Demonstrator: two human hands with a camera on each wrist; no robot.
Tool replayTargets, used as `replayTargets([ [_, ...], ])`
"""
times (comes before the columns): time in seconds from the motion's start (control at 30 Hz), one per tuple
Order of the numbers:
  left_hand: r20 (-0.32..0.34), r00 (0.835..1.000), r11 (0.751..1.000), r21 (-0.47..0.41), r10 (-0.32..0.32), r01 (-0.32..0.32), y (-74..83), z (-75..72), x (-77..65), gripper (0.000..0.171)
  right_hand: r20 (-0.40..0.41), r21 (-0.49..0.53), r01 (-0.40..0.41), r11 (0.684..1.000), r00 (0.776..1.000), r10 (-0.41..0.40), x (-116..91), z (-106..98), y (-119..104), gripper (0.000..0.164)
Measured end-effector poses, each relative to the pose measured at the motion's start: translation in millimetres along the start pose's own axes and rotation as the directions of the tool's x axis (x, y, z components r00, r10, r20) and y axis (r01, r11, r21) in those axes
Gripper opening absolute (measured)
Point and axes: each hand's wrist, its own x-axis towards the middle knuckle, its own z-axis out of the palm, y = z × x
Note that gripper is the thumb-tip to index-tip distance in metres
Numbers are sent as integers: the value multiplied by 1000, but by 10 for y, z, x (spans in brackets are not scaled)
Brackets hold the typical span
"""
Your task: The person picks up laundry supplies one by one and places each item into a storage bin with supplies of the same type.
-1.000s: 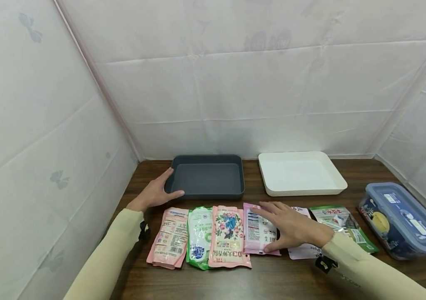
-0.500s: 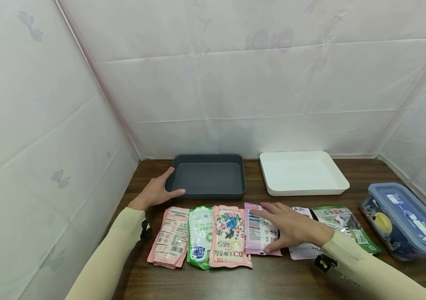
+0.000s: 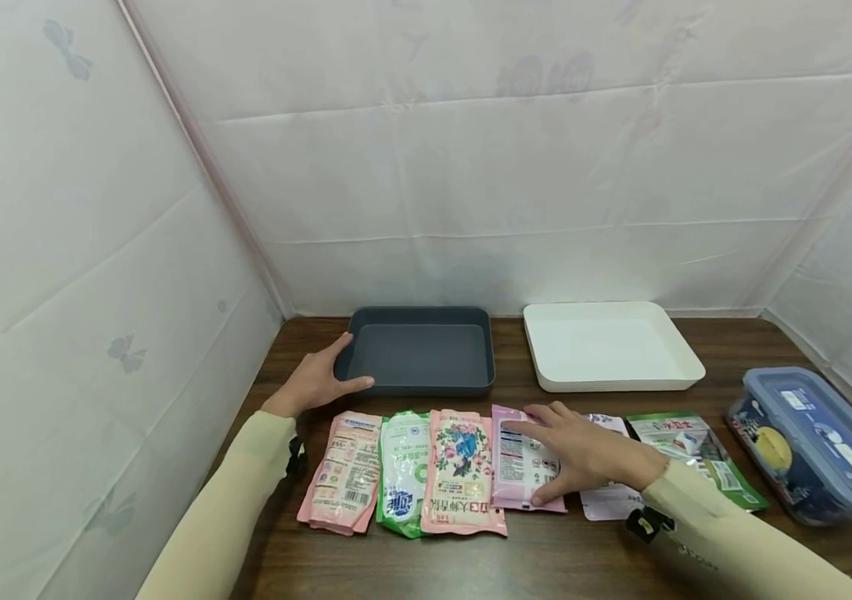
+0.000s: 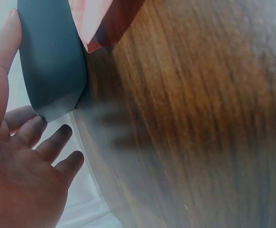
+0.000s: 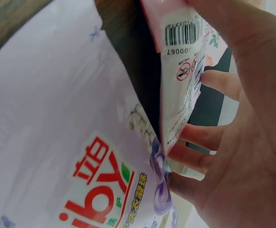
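My left hand (image 3: 315, 380) touches the left end of the dark grey tray (image 3: 420, 354), thumb along its front and fingers at its side. In the left wrist view, the fingers of the left hand (image 4: 28, 175) are spread and loosely bent beside the tray wall (image 4: 52, 57). Over a pink-purple bag (image 3: 516, 467) lies my right hand (image 3: 583, 450), fingers spread, thumb at the near edge. The right wrist view has this bag (image 5: 178, 85) touched by the fingertips, beside a lilac pouch (image 5: 71, 118) with red lettering. The right hand partly covers both bags.
Left of the purple bag lie a floral pink packet (image 3: 462, 475), a green-white packet (image 3: 402, 475) and a pink packet (image 3: 343, 475). A green pouch (image 3: 696, 450) and a blue-lidded box (image 3: 819, 442) lie to the right. Behind stands a white tray (image 3: 613, 346); fabric walls enclose the table.
The head view has shifted slightly, so everything sits a little further right in the picture. Both hands keep their places at the tray and the purple bag.
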Motion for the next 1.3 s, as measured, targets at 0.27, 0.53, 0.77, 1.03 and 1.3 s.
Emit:
replayTargets([
  [0.27, -1, 1000, 1000, -16, 11, -11, -1, 21, 0, 111, -20, -31, 25, 999, 999, -25, -17, 26, -5, 105],
  [0.53, -11, 1000, 1000, -6, 12, -12, 11, 21, 11, 112, -28, -41, 28, 999, 999, -29, -30, 39, -7, 104],
  [0.77, -8, 1000, 1000, -9, 17, -17, 5, 27, 10, 112, -30, -40, 32, 999, 999, -34, -41, 41, -14, 103],
  [1.03, -15, 1000, 1000, -21, 17, -17, 14, 26, -6, 111, -33, -60, 39, 997, 999, -41, -43, 14, -32, 102],
  [1.3, -12, 1000, 1000, -28, 10, -11, 2, 42, -4, 112, -60, -83, 42, 996, 997, -47, -50, 23, -52, 96],
])
